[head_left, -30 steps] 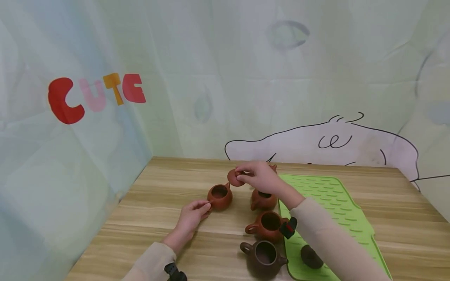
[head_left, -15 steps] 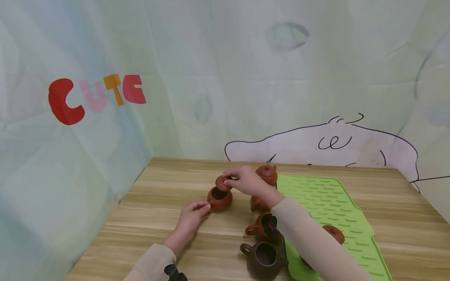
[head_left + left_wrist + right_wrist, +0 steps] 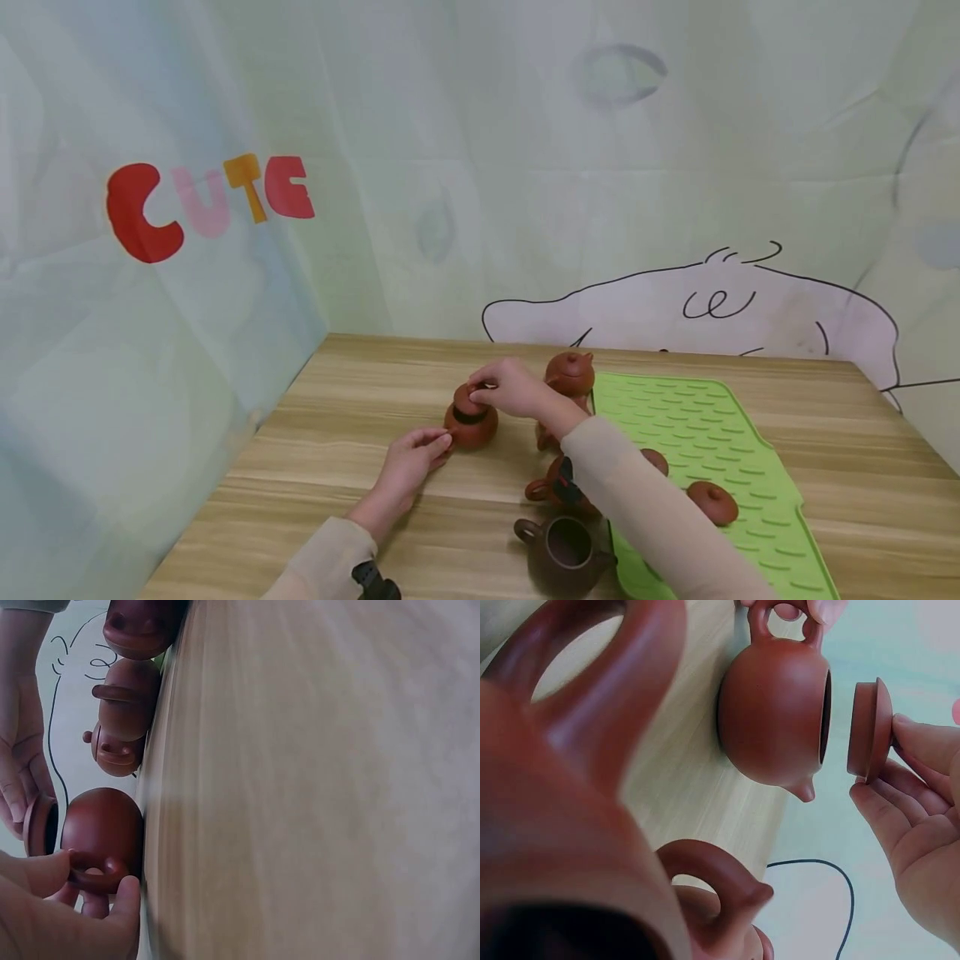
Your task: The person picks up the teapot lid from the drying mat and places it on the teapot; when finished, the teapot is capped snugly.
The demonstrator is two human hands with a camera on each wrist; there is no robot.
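Your left hand (image 3: 415, 462) pinches the handle (image 3: 96, 883) of the reddish-brown teapot (image 3: 776, 709), upright on the bench (image 3: 315, 467) between the bench's left edge and the green mat (image 3: 686, 417). Your right hand (image 3: 508, 388), thumb opposing fingers, pinches the lid (image 3: 870, 731) just above the opening, not touching.

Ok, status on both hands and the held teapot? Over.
Left hand holds teapot by its handle. Right hand holds lid above it, not touching. Nothing visible in the gap.
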